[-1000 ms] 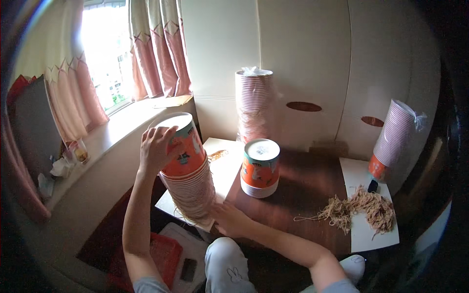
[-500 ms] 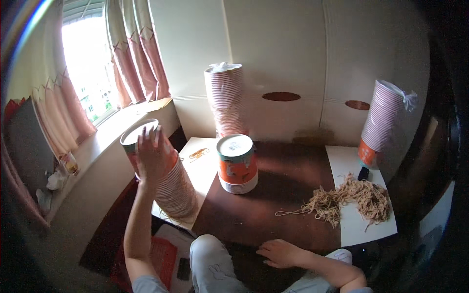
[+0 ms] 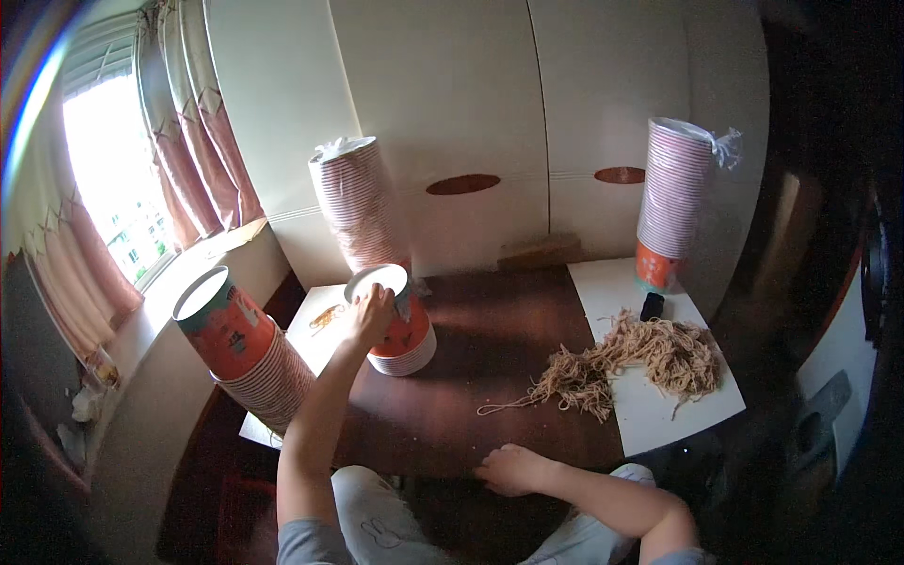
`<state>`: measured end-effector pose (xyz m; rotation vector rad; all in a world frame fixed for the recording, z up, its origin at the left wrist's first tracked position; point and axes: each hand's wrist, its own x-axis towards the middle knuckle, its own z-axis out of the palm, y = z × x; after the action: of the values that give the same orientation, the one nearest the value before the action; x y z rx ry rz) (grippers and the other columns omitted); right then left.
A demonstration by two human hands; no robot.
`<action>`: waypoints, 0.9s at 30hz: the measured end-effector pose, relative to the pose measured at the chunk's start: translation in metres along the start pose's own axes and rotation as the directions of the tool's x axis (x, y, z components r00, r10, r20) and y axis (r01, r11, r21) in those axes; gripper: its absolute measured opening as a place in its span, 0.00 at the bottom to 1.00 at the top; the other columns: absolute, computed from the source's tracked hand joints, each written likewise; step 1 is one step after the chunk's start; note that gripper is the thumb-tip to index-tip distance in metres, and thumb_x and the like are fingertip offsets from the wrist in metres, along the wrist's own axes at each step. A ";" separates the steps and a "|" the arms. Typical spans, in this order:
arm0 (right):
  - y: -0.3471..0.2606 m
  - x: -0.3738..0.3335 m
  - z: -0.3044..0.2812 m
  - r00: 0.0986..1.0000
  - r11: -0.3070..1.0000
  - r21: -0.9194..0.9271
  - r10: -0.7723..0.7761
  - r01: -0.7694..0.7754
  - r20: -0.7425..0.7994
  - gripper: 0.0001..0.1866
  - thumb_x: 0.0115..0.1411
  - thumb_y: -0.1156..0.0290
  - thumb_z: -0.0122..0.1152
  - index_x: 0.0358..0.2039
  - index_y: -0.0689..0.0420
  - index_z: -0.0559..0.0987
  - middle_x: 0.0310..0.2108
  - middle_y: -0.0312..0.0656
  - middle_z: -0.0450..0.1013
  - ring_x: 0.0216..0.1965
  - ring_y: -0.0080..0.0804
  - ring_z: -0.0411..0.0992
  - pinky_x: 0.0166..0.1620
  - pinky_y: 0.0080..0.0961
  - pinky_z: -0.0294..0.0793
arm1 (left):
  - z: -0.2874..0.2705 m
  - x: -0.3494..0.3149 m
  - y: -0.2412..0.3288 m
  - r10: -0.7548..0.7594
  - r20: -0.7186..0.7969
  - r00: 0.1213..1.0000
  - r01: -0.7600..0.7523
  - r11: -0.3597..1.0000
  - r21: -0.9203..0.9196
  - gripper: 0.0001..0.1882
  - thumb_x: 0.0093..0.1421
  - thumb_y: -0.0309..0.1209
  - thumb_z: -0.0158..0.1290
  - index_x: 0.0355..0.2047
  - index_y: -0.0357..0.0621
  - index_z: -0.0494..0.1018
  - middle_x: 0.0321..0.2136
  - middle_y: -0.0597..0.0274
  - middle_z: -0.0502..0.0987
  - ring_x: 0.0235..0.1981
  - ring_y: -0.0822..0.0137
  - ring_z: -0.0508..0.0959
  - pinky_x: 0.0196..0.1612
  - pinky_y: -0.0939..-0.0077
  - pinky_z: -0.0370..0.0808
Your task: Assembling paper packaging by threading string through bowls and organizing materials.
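My left hand (image 3: 371, 318) reaches over the short stack in the middle of the table, its fingers closed on the raised rim of the top orange and green paper bucket (image 3: 407, 322). The bucket stands upside down, with white rims of others below it. At the left leans a taller stack of the same paper buckets (image 3: 231, 334), partly hidden by my left forearm. My right hand (image 3: 513, 469) rests by the table's near edge, fingers curled in, with nothing visible in them.
Two tall wrapped bucket stacks stand at the back left (image 3: 353, 202) and back right (image 3: 673, 193). A heap of tan strings (image 3: 659, 358) lies across the dark table (image 3: 471, 405) and a white board (image 3: 650, 433). Near it sits a small black object (image 3: 652, 306). Rubber bands (image 3: 327, 317) lie at left.
My left hand has moved right, from the top of the left stack to the short middle stack. My right hand's fingers are more curled. The view has turned to the right.
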<state>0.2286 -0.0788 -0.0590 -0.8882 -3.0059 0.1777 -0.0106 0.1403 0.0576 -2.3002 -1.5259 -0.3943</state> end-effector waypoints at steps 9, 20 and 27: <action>0.012 -0.009 -0.006 0.992 0.998 0.021 0.052 -0.054 0.115 0.12 0.53 0.63 0.47 0.34 0.56 0.71 0.31 0.42 0.71 0.35 0.38 0.70 0.35 0.36 0.69 | -0.006 0.053 0.008 -0.029 -0.209 0.977 -0.021 0.973 -0.232 0.15 0.43 0.33 0.52 0.30 0.40 0.63 0.30 0.49 0.67 0.34 0.50 0.69 0.35 0.62 0.67; 0.013 -0.013 -0.013 0.984 0.989 0.091 0.098 -0.113 0.152 0.11 0.51 0.65 0.49 0.32 0.55 0.72 0.29 0.41 0.71 0.35 0.38 0.70 0.36 0.36 0.68 | -0.090 0.080 0.030 0.028 -0.343 0.939 -0.103 0.974 -0.202 0.10 0.44 0.27 0.47 0.31 0.43 0.65 0.33 0.52 0.70 0.34 0.49 0.72 0.36 0.58 0.68; 0.013 -0.017 -0.009 0.971 0.974 0.118 0.172 -0.193 0.164 0.10 0.49 0.66 0.50 0.32 0.55 0.73 0.30 0.41 0.71 0.37 0.37 0.70 0.39 0.36 0.66 | -0.127 0.075 0.032 -0.142 -0.227 0.964 -0.008 0.833 -0.553 0.04 0.43 0.24 0.50 0.23 0.43 0.71 0.27 0.55 0.73 0.32 0.55 0.74 0.35 0.65 0.70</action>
<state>0.2503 -0.0768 -0.0512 -1.1886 -2.9992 0.4622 0.0431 0.1349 0.1986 -2.4626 -1.4991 -1.2522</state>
